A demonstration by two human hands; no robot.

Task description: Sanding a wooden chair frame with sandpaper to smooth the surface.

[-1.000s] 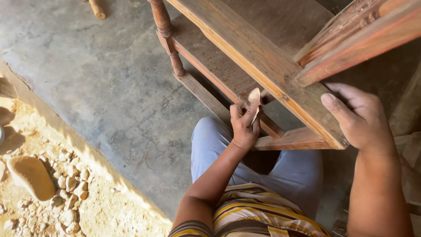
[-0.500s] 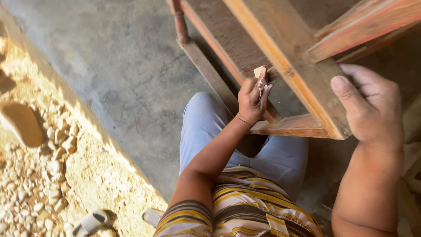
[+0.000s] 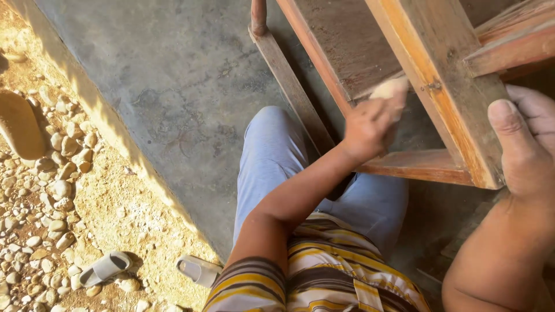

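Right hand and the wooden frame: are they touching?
Touching. The head view shows the right hand wrapped round the corner of the wooden frame, its thumb lying flat on the wood's near face with no gap between them.

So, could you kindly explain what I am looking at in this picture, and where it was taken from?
This is one view from a camera worn on a person's head, looking down at their own lap and two bare hands; there is no machine. The person sits on a concrete floor beside stony ground with two sandals. The left hand holds a small pale pad, probably sandpaper, against a wooden frame of rails, likely furniture. The right hand has its grip on the frame's edge.
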